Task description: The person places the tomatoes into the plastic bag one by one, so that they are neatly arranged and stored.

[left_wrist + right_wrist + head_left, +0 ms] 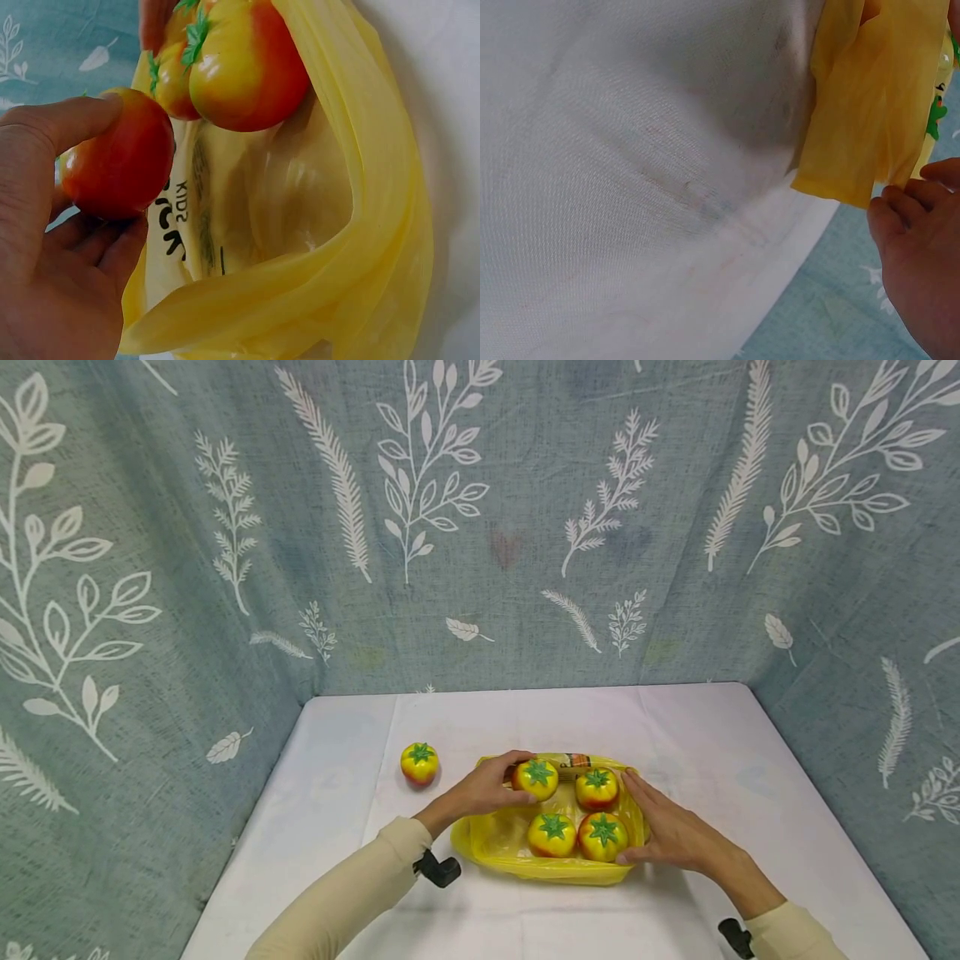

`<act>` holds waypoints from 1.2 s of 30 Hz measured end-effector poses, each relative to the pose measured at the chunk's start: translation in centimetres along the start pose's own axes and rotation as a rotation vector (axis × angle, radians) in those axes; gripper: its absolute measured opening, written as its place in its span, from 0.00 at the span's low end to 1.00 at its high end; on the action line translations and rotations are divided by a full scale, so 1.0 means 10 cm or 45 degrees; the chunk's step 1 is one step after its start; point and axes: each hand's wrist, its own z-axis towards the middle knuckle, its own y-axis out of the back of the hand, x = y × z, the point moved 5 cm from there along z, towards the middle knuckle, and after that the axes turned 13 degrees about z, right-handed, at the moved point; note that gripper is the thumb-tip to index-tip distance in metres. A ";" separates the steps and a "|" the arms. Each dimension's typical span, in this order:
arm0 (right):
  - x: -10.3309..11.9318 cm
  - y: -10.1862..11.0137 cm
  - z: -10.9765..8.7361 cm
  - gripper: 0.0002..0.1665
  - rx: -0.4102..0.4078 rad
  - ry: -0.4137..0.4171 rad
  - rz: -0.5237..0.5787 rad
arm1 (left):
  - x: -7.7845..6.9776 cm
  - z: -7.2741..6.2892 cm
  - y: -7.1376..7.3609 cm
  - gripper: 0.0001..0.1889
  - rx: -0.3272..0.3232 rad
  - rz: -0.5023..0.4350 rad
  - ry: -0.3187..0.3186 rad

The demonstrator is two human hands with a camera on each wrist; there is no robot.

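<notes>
A yellow plastic bag (pixel 547 870) with dark print lies on the table, its mouth spread wide. My left hand (pixel 491 787) grips a toy tomato (pixel 120 161), red and yellow with a green leafy top, at the back left of the bag's mouth. Inside the bag sit a back tomato (pixel 597 790), a front tomato (pixel 552 836) and a front right tomato (pixel 603 837). At the bag's right end my right hand (pixel 678 835) holds the rim, fingers toward the back and thumb toward the front. Part of the held tomato is hidden by my fingers.
Another toy tomato (pixel 419 764) lies on the white table (pixel 337 827), left of the bag. Blue-grey curtains (pixel 517 527) with white leaf prints rise behind the table and along both sides.
</notes>
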 end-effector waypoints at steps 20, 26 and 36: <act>-0.02 0.00 0.00 0.78 0.001 -0.008 -0.011 | -0.01 0.14 -0.15 0.38 0.038 0.110 0.068; -0.02 0.00 -0.01 0.77 -0.009 0.025 -0.030 | -0.04 0.17 -0.17 0.37 0.045 0.074 0.080; -0.01 0.01 0.00 0.78 0.001 0.014 -0.025 | -0.05 0.22 -0.23 0.37 0.048 0.061 0.097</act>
